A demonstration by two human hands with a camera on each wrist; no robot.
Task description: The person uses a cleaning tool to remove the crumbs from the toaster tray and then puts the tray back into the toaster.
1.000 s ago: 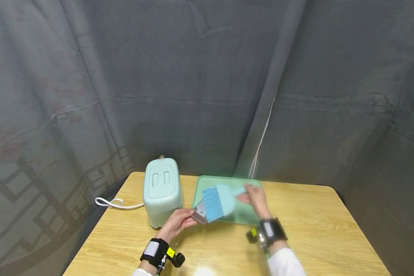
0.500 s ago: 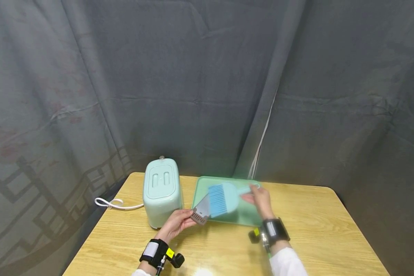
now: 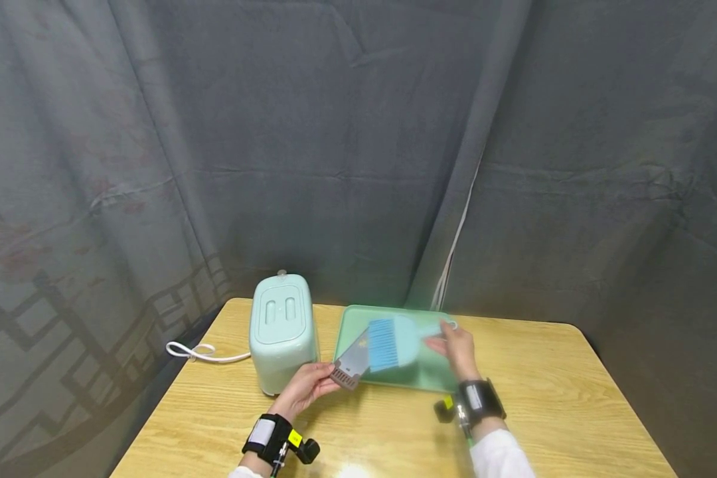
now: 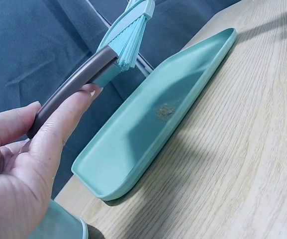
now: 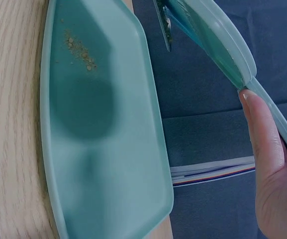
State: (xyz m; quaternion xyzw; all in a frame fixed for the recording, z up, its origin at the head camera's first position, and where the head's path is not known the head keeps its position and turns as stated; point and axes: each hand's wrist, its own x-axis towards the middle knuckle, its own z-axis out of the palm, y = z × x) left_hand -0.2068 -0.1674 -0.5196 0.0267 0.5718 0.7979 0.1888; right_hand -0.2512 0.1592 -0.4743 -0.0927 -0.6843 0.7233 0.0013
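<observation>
My left hand [image 3: 307, 385] pinches one end of a flat grey crumb tray [image 3: 351, 367], slotted at that end and tilted over the green serving tray [image 3: 349, 324]. In my right hand [image 3: 459, 348] is the handle of a wide light-blue brush [image 3: 405, 340]. Its bristles [image 3: 382, 345] lie over the far end of the crumb tray; in the left wrist view the bristles [image 4: 131, 47] are close to that end, though contact is hard to tell. Small brown crumbs [image 4: 165, 111] lie in the serving tray, and the right wrist view shows these crumbs [image 5: 79, 51] scattered near one long side.
A mint-green toaster [image 3: 281, 332] with a closed lid stands left of the serving tray, next to my left hand. Its white cord [image 3: 206, 355] is looped at the table's left edge. Grey curtains [image 3: 334, 166] hang behind the wooden table [image 3: 532, 385].
My right hand and the brush have moved to the right, and the bristles have slid along the crumb tray, uncovering more of it. The left hand stays nearly still.
</observation>
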